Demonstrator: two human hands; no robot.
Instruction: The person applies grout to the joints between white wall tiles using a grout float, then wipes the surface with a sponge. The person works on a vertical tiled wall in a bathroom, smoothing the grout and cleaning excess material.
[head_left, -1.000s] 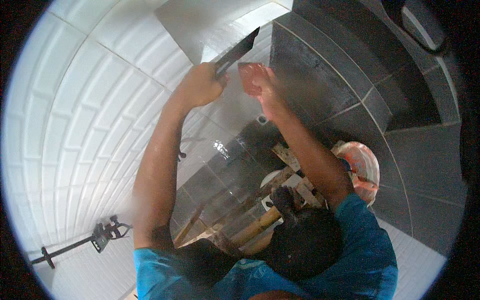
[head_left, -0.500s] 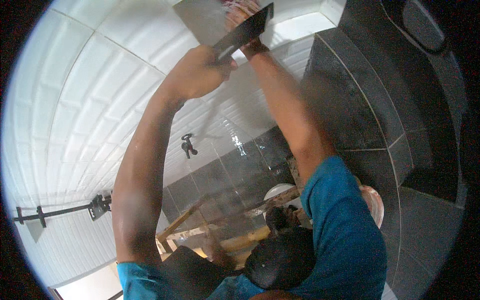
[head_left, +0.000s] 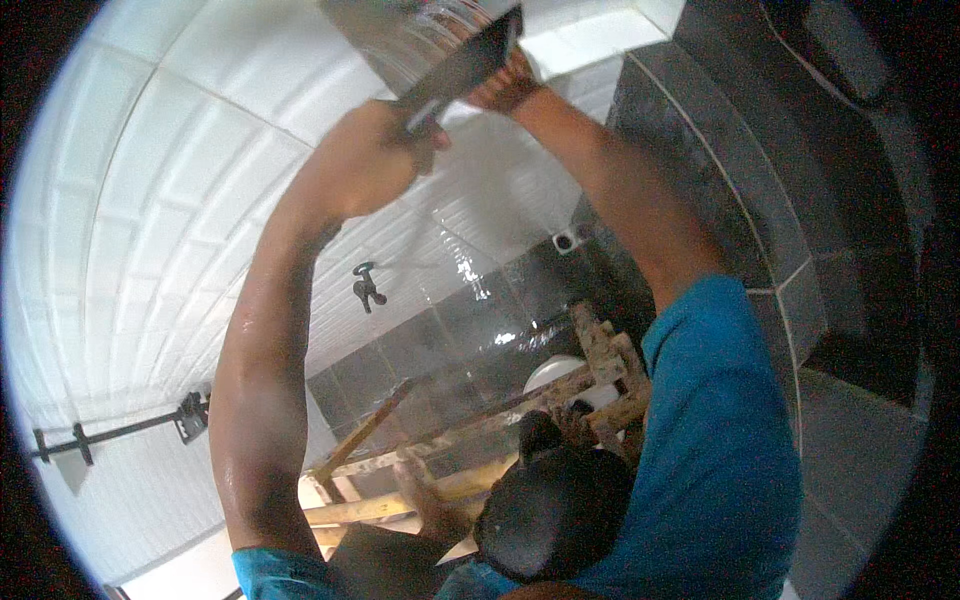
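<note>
Gripping dark trowel (head_left: 462, 68), left hand (head_left: 365, 160)

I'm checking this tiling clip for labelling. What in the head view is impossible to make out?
- Right hand: fingers cut off by the top edge; its grip cannot be told.
- Dark flat trowel blade in the left hand: its tip is blurred against the grey patch at the top.
- Floor under the wooden scaffold: hidden by the person's body.
</note>
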